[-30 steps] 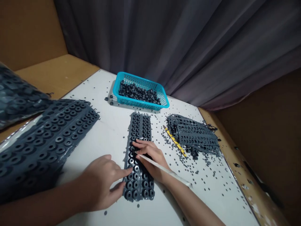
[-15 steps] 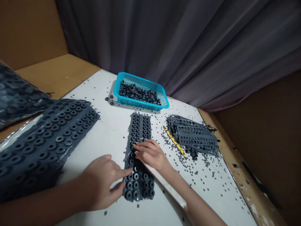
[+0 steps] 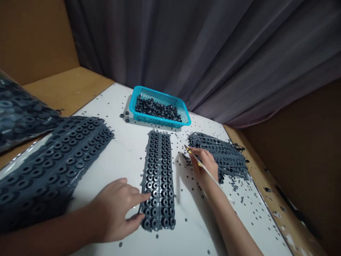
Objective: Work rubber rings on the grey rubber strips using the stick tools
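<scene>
A narrow dark rubber sheet [image 3: 160,170] with rows of ring-shaped pieces lies on the white tabletop. My left hand [image 3: 118,208] rests at its lower left side, index fingertip on the rings and thumb apart at the edge, holding nothing. To the right of the sheet, my right hand [image 3: 204,165] is closed around a thin white stick [image 3: 210,174] that runs back along the forearm. Its fingers are over the yellow tool [image 3: 199,164], most of which is hidden; whether they grip it is unclear.
A blue basket [image 3: 162,121] of small dark pieces stands at the back. On the left lie a larger ringed sheet [image 3: 64,156] and a clear bag [image 3: 23,110] of rings. Perforated dark sheets [image 3: 226,153] are stacked at right, with small black discs scattered around.
My right hand has moved off the middle sheet to the right, onto the yellow tool, taking the white stick with it. The sheet's middle rings are now uncovered. My left hand has barely moved.
</scene>
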{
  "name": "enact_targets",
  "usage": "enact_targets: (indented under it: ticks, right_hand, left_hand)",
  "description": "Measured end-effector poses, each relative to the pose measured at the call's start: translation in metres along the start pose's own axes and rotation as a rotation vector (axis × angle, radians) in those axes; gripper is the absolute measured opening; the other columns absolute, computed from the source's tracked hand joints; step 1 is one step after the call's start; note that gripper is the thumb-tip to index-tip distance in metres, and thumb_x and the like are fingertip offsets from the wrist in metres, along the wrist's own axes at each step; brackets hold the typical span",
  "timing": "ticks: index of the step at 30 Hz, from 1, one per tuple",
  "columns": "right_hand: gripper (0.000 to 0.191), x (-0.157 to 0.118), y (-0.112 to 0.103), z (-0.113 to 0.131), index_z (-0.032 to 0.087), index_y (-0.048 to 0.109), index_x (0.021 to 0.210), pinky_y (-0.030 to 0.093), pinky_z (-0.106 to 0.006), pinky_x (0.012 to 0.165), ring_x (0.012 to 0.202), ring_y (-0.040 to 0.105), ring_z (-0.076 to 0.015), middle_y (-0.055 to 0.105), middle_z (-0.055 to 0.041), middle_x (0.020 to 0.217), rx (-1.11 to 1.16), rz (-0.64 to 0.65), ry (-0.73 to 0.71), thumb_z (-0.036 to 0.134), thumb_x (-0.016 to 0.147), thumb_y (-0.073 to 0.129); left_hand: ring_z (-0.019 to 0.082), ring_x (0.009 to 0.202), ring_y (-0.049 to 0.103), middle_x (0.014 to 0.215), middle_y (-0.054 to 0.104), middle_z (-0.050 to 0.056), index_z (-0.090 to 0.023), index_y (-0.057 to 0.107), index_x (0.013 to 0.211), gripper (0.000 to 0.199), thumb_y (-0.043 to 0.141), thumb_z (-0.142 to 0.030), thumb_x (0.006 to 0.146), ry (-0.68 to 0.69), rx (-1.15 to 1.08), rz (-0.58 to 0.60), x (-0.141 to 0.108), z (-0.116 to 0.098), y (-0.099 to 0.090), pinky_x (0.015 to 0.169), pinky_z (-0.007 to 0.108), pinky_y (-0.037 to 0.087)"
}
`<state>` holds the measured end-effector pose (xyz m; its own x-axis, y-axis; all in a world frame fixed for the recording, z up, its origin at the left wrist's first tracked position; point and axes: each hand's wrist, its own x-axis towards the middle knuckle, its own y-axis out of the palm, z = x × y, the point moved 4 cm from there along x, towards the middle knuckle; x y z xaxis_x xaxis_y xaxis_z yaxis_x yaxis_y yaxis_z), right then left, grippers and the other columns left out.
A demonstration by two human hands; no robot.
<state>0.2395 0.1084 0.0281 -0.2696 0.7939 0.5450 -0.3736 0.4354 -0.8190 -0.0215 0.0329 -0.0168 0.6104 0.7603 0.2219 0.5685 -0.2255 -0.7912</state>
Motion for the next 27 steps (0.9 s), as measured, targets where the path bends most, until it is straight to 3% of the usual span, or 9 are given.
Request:
enact_targets:
  ticks: [2, 6, 12, 16, 18, 21, 24, 25, 27]
  right_hand:
    - [0.010, -0.004, -0.011, -0.016, 0.021, 0.059, 0.089, 0.050, -0.037, 0.076, 0.087, 0.063, -0.0224, 0.071, -0.0080, 0.094, -0.055, -0.035, 0.064, 0.025, 0.090, 0.049]
    - [0.010, -0.012, -0.022, -0.030, 0.021, 0.057, 0.088, 0.046, -0.043, 0.084, 0.101, 0.056, -0.0261, 0.069, -0.0095, 0.103, -0.054, -0.121, 0.147, 0.027, 0.089, 0.050]
    - [0.016, -0.017, -0.026, -0.033, 0.020, 0.060, 0.086, 0.046, -0.037, 0.073, 0.076, 0.061, -0.0225, 0.066, -0.0066, 0.078, 0.076, -0.194, 0.230, 0.031, 0.089, 0.049]
    - [0.033, -0.017, -0.036, -0.017, 0.018, 0.051, 0.117, 0.049, -0.031, 0.062, 0.061, 0.064, -0.0191, 0.067, -0.0021, 0.066, 0.559, -0.075, 0.351, 0.033, 0.097, 0.030]
    - [0.030, -0.016, -0.047, 0.005, 0.020, 0.050, 0.105, 0.050, -0.030, 0.061, 0.061, 0.064, -0.0187, 0.068, -0.0025, 0.068, 0.787, 0.037, 0.293, 0.038, 0.097, 0.027]
    - [0.027, -0.019, -0.068, 0.036, 0.023, 0.041, 0.083, 0.047, -0.028, 0.062, 0.069, 0.060, -0.0183, 0.066, -0.0037, 0.083, 0.762, 0.249, 0.094, 0.047, 0.085, 0.053]
    - [0.023, -0.026, -0.090, 0.034, 0.023, 0.034, 0.074, 0.035, -0.023, 0.053, 0.059, 0.047, -0.0141, 0.053, 0.0018, 0.068, 0.546, 0.231, 0.033, 0.031, 0.079, 0.055]
    - [0.020, -0.029, -0.095, 0.026, 0.023, 0.032, 0.073, 0.031, -0.022, 0.051, 0.056, 0.042, -0.0127, 0.047, 0.0037, 0.064, 0.511, 0.206, 0.052, 0.024, 0.079, 0.051]
    - [0.019, -0.032, -0.105, 0.004, 0.023, 0.029, 0.072, 0.027, -0.021, 0.049, 0.052, 0.033, -0.0109, 0.038, 0.0064, 0.059, 0.511, 0.162, 0.112, 0.015, 0.076, 0.045]
  left_hand:
    - [0.022, 0.086, 0.061, 0.098, 0.066, 0.004, -0.025, 0.062, 0.113, 0.041, 0.065, -0.034, 0.073, 0.009, -0.019, -0.005, 0.002, -0.004, -0.004, 0.090, 0.038, 0.039]
    - [0.028, 0.101, 0.052, 0.115, 0.057, 0.007, -0.027, 0.056, 0.118, 0.064, 0.079, -0.035, 0.058, 0.163, -0.053, 0.134, 0.011, -0.017, -0.006, 0.090, 0.041, 0.039]
    - [0.022, 0.092, 0.053, 0.102, 0.062, 0.005, -0.025, 0.062, 0.103, 0.022, 0.063, -0.019, 0.081, 0.310, 0.061, 0.161, 0.020, -0.028, 0.000, 0.082, 0.034, 0.042]
    - [0.018, 0.080, 0.054, 0.089, 0.063, 0.003, -0.021, 0.064, 0.091, 0.011, 0.055, -0.015, 0.087, 0.309, 0.027, 0.149, 0.040, -0.046, -0.010, 0.071, 0.028, 0.043]
    - [0.017, 0.080, 0.055, 0.088, 0.063, 0.004, -0.020, 0.064, 0.093, 0.015, 0.049, -0.017, 0.090, 0.288, -0.055, 0.120, 0.060, -0.066, -0.022, 0.070, 0.028, 0.044]
    - [0.017, 0.081, 0.056, 0.086, 0.063, 0.004, -0.021, 0.065, 0.094, 0.021, 0.044, -0.021, 0.093, 0.221, -0.187, 0.059, 0.095, -0.098, -0.038, 0.072, 0.029, 0.046]
    - [0.018, 0.087, 0.059, 0.093, 0.064, 0.006, -0.023, 0.063, 0.102, 0.022, 0.045, -0.031, 0.093, 0.165, -0.323, 0.012, 0.120, -0.116, -0.034, 0.077, 0.032, 0.049]
    - [0.021, 0.095, 0.059, 0.103, 0.063, 0.008, -0.024, 0.060, 0.111, 0.028, 0.050, -0.039, 0.090, 0.169, -0.337, 0.004, 0.123, -0.115, -0.026, 0.082, 0.036, 0.050]
    - [0.032, 0.118, 0.050, 0.132, 0.049, 0.016, -0.024, 0.039, 0.137, 0.082, 0.070, -0.057, 0.069, 0.213, -0.256, 0.014, 0.125, -0.106, -0.001, 0.096, 0.046, 0.045]
